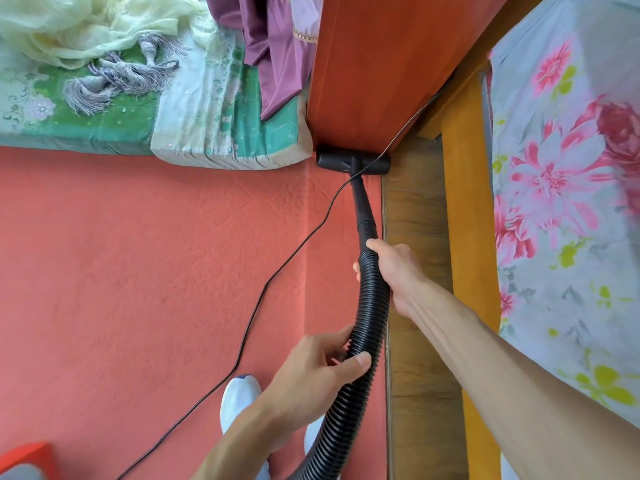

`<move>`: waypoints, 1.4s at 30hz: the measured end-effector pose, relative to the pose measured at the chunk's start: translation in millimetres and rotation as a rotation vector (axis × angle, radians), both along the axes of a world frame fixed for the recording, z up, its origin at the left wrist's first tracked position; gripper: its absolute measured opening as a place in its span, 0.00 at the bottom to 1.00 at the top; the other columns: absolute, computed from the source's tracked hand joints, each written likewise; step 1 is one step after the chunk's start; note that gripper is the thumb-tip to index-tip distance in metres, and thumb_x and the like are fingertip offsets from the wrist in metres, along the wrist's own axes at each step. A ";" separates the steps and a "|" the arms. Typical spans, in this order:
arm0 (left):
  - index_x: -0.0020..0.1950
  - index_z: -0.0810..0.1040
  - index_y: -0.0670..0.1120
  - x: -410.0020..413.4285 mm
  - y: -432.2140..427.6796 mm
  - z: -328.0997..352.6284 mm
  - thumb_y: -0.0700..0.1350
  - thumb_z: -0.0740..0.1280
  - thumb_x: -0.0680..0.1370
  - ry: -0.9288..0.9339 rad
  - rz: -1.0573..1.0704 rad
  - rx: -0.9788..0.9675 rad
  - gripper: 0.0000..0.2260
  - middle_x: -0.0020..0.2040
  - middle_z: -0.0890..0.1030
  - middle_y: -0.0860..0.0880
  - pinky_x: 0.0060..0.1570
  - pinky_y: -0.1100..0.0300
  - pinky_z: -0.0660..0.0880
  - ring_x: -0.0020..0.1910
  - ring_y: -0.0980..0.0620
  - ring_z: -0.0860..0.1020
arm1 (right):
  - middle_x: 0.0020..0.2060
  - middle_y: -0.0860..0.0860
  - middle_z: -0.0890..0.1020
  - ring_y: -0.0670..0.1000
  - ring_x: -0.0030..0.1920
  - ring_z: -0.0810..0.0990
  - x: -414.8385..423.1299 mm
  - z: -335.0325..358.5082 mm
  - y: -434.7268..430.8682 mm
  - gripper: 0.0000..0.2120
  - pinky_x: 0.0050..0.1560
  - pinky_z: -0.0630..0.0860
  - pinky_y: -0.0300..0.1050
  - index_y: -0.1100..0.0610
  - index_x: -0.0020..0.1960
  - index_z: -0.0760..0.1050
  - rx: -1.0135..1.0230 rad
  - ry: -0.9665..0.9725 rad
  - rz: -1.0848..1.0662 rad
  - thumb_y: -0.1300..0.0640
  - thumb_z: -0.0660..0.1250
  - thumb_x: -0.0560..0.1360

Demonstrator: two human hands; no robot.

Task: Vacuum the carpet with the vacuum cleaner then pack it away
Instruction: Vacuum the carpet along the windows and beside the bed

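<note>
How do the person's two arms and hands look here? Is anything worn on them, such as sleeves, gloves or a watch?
Both are bare. The left hand and left forearm show no sleeve, glove, ring or watch; the same holds for the right hand and right forearm. Any sleeve would end outside the picture.

Got both hands curled round the black ribbed hose (pixel 371 317): my right hand (pixel 396 271) grabs it just under the stiff tube, and my left hand (pixel 320 370) is lower down with the thumb across the ribs. Ahead of my right fingers (pixel 375 244) the floor nozzle (pixel 353 159) sits on the salmon carpet (pixel 138 271), right up against a red-brown wooden panel (pixel 374 64), and the thin black cord (pixel 277 273) lies off to the left of my fingers. Just right of them there's a wood floor strip (pixel 412 209), then a yellow bed frame (pixel 465 220) and a flowery sheet (pixel 571 209).
</note>
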State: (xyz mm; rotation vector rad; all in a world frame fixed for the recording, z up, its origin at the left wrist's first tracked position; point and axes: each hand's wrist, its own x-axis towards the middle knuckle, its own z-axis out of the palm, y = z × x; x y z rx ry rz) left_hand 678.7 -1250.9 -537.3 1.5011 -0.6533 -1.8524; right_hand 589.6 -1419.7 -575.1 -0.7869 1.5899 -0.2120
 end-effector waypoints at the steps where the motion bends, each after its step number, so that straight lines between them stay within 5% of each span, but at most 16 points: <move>1: 0.57 0.82 0.53 0.7 -2.2 -0.5 0.46 0.67 0.81 -0.004 0.005 -0.004 0.07 0.37 0.76 0.54 0.47 0.53 0.77 0.39 0.54 0.74 | 0.35 0.59 0.81 0.53 0.30 0.77 2.4 -0.5 -2.6 0.13 0.29 0.74 0.43 0.65 0.57 0.74 -0.004 0.008 -0.005 0.56 0.61 0.79; 16: 0.57 0.81 0.39 16.7 -11.6 9.1 0.46 0.65 0.82 0.090 0.015 0.080 0.12 0.39 0.76 0.52 0.49 0.55 0.75 0.40 0.53 0.75 | 0.39 0.57 0.78 0.54 0.32 0.79 16.2 -10.2 -7.8 0.04 0.28 0.77 0.41 0.61 0.50 0.70 0.027 0.171 0.056 0.60 0.60 0.80; 26: 0.56 0.83 0.40 26.1 -28.3 20.3 0.46 0.67 0.81 0.113 -0.035 0.138 0.11 0.39 0.79 0.49 0.44 0.55 0.76 0.38 0.51 0.78 | 0.44 0.62 0.78 0.56 0.29 0.78 15.4 -5.8 -16.9 0.05 0.29 0.77 0.45 0.62 0.48 0.70 0.156 0.206 0.013 0.60 0.60 0.79; 34: 0.54 0.85 0.43 45.0 -32.5 18.8 0.45 0.67 0.81 0.125 0.028 0.154 0.09 0.40 0.81 0.50 0.48 0.53 0.80 0.41 0.54 0.80 | 0.44 0.60 0.80 0.55 0.30 0.80 47.2 -7.8 -27.1 0.10 0.21 0.74 0.39 0.63 0.58 0.71 0.131 0.234 0.082 0.62 0.59 0.79; 39: 0.54 0.85 0.41 53.4 -27.3 19.2 0.45 0.67 0.81 0.119 0.043 0.160 0.10 0.40 0.81 0.50 0.47 0.53 0.81 0.41 0.54 0.81 | 0.49 0.59 0.83 0.57 0.42 0.85 59.2 -14.2 -23.0 0.12 0.24 0.72 0.37 0.60 0.60 0.71 0.135 0.268 0.113 0.60 0.60 0.78; 42: 0.53 0.84 0.39 53.2 -26.9 18.2 0.44 0.67 0.81 0.125 0.050 0.166 0.10 0.39 0.81 0.50 0.49 0.51 0.81 0.40 0.54 0.81 | 0.45 0.59 0.83 0.56 0.34 0.83 58.9 -12.0 -22.3 0.10 0.19 0.71 0.38 0.60 0.59 0.71 0.146 0.269 0.113 0.60 0.59 0.79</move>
